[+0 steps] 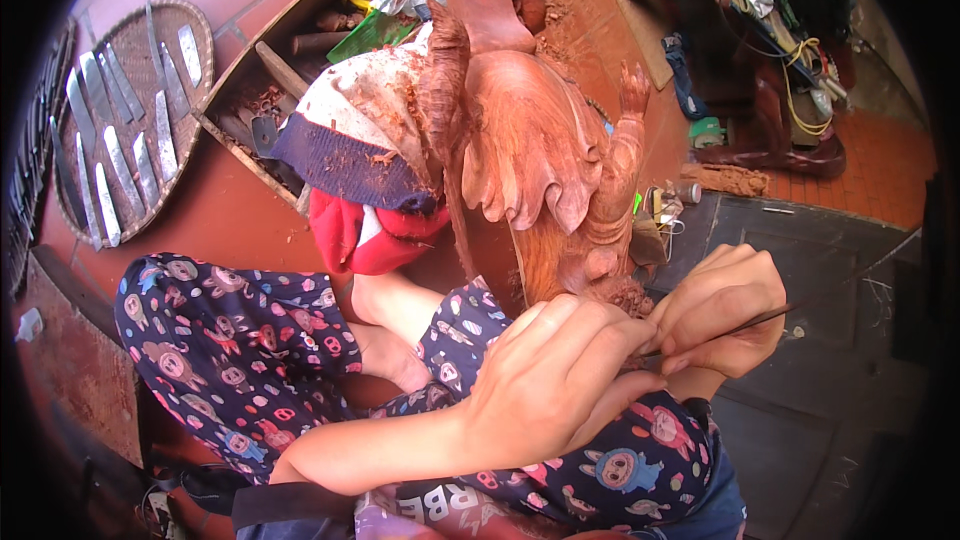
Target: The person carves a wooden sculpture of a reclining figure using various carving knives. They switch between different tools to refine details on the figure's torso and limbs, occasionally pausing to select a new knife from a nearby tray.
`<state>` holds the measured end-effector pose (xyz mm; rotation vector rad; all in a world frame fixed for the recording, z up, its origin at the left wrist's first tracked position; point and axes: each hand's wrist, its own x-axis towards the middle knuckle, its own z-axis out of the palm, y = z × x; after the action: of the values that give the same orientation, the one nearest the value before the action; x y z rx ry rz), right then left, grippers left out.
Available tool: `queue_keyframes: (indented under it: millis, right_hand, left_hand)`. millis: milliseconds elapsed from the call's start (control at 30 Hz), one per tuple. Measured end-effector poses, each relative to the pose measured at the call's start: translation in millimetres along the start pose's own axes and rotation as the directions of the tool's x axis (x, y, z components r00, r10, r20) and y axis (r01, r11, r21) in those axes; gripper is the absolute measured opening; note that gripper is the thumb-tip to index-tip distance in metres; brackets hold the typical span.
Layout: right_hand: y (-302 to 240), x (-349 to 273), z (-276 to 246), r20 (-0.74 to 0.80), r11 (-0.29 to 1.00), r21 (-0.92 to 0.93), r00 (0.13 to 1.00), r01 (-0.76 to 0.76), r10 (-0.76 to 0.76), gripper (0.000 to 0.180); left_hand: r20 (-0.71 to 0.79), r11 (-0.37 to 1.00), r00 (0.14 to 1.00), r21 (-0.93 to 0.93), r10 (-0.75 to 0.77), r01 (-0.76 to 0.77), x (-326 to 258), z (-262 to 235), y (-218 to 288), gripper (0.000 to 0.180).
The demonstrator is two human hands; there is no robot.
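Note:
A reddish-brown wood carving [525, 130] stands before my crossed legs, with flowing folds and a small raised wooden hand on its right side. At its lower end my left hand [560, 375] is closed, its fingertips pinched together; what they grip is hidden. Close against those fingertips, my right hand [725, 310] is closed on a thin dark cord-like strand [840, 290] that runs up to the right. Its exact kind is unclear. A rough carved clump of the wood [620, 293] shows just beyond my fingers.
A round woven tray [70, 195] of flat metal blades lies at the left. Beside it is a wooden box [240, 85] of tools and shavings. A shavings-strewn cloth [350, 130] touches the carving. Dark wooden furniture [775, 130] with tangled cables stands at far right.

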<state>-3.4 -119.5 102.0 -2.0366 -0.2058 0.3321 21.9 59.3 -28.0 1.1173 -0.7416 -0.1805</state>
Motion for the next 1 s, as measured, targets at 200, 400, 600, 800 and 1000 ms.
queue_keyframes:
  millis: [200,400,600,800,1000]
  right_hand:
    - [0,6,17,-0.006,0.991,-0.106,0.997,-0.083,0.083,0.014]
    - [-4,18,20,-0.05,0.94,-0.215,0.964,-0.265,0.26,0.054]
    - [30,17,19,-0.578,0.9,-0.325,0.814,-0.291,0.054,0.046]
    - [46,35,21,-0.388,0.829,-0.487,0.918,-0.276,0.077,0.049]
    - [44,30,17,-0.399,0.798,-0.497,0.906,-0.34,0.138,0.048]
  left_hand:
    - [0.11,0.917,0.994,0.397,-0.012,-0.032,0,-16,15,0.026]
    - [0.066,0.963,0.991,0.252,-0.113,0.093,0,-38,10,0.017]
    - [-0.228,0.846,0.937,0.411,-0.264,0.339,42,-169,1,0.016]
    - [-0.59,0.373,0.74,0.64,-0.323,0.672,82,-387,-92,0.026]
    - [-0.677,0.073,0.638,0.663,-0.368,0.745,123,-451,-185,0.032]
